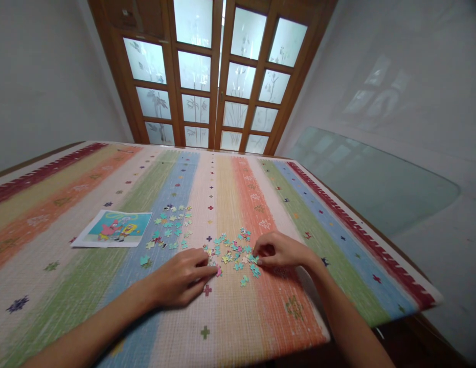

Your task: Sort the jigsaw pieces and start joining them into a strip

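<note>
Two loose groups of small jigsaw pieces lie on a striped cloth: a middle group [234, 251] and a left group [171, 229]. My left hand [182, 278] rests palm down at the middle group's left edge, its stretched fingertips touching pieces there. My right hand [278, 250] is at the group's right edge, its fingers curled in a pinch on a teal piece [255, 259]. A printed cartoon picture [114, 228] lies flat to the left of the pieces.
The striped cloth [261, 317] covers the table, whose near edge runs under my forearms. A glass tabletop [370, 181] stands to the right along the wall. A wooden door with frosted panes [218, 76] is behind the table.
</note>
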{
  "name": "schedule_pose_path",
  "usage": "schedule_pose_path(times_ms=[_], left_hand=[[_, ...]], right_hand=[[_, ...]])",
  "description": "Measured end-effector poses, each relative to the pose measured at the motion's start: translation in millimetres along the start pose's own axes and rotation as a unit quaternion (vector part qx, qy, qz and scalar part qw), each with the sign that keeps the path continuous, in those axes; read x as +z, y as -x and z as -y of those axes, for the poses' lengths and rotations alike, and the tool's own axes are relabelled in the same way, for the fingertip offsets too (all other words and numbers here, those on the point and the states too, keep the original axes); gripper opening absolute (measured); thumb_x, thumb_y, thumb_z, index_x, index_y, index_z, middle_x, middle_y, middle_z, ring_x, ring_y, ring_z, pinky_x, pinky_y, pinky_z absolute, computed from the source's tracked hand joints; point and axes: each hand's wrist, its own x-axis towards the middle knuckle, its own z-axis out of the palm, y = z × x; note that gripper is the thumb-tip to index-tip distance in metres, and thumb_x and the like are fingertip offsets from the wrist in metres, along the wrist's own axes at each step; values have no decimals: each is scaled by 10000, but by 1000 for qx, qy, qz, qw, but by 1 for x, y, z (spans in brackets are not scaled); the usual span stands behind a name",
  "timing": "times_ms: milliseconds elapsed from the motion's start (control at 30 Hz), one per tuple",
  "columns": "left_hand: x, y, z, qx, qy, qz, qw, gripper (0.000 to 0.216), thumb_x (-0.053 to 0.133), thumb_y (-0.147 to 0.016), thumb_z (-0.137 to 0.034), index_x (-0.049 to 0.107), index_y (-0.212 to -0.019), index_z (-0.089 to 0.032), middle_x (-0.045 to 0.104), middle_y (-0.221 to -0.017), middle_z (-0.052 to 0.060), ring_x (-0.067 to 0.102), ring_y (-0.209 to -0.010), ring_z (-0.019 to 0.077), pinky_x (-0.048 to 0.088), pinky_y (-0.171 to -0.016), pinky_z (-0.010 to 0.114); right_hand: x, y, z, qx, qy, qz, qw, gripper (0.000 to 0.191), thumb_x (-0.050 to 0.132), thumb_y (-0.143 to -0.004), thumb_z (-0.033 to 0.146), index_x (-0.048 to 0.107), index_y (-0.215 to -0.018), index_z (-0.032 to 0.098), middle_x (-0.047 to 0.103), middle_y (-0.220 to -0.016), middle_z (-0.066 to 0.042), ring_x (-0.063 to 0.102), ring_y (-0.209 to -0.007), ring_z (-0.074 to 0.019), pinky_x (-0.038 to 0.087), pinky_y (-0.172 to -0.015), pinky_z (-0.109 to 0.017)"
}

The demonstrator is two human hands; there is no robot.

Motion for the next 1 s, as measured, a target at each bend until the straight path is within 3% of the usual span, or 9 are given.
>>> schedule_pose_path(times_ms=[133, 367, 600, 767, 867, 1000], left_hand=[[1, 0, 0, -4, 2, 7, 1000, 196, 471, -989, -152, 657, -1016, -208, 588, -843, 49, 528, -750, 194, 404, -666, 341], [2, 0, -3, 0, -2, -9, 1000, 203, 486, -965, -137, 657, -1052, -201, 597, -844, 53, 528, -749, 201, 407, -652, 346], [5, -6, -7, -25, 9, -89, 996, 219, 479, -1055, -178, 659, -1179, -193, 638, -853, 44, 572, -761, 191, 454, -677, 332], [13, -14, -11, -47, 36, -155, 986, 214, 530, -1094, -278, 634, -1246, -171, 643, -884, 46, 605, -794, 185, 483, -688, 314], [16, -17, -17, -55, 67, -146, 985, 166, 516, -1096, -253, 646, -1165, -178, 644, -873, 40, 594, -776, 173, 473, -669, 298], [12, -19, -23, -55, 100, -105, 988, 191, 463, -1074, -185, 630, -982, -185, 627, -821, 30, 567, -733, 160, 458, -657, 292]], right_hand=[[0, 0, 0, 9, -7, 5, 1000, 136, 736, -798, 160, 787, -923, 156, 609, -658, 24, 535, -593, -120, 377, -564, -237], [-1, 2, -1, 29, -29, 6, 999, 97, 717, -766, 108, 728, -847, 161, 589, -643, 36, 520, -580, -114, 361, -544, -229], [-4, 2, 3, 11, -61, -23, 998, 83, 724, -863, 237, 668, -838, 181, 632, -715, 15, 540, -620, -120, 411, -587, -233], [15, -11, 21, -79, -128, -53, 987, 155, 753, -896, 330, 709, -865, 186, 622, -719, 21, 519, -626, -118, 397, -586, -234], [34, -19, 33, -122, -154, -49, 979, 144, 769, -896, 314, 726, -863, 181, 620, -727, 23, 514, -625, -113, 407, -607, -242], [48, -24, 43, -119, -139, -43, 982, 125, 792, -895, 303, 759, -880, 183, 638, -741, 12, 535, -668, -127, 439, -653, -257]])
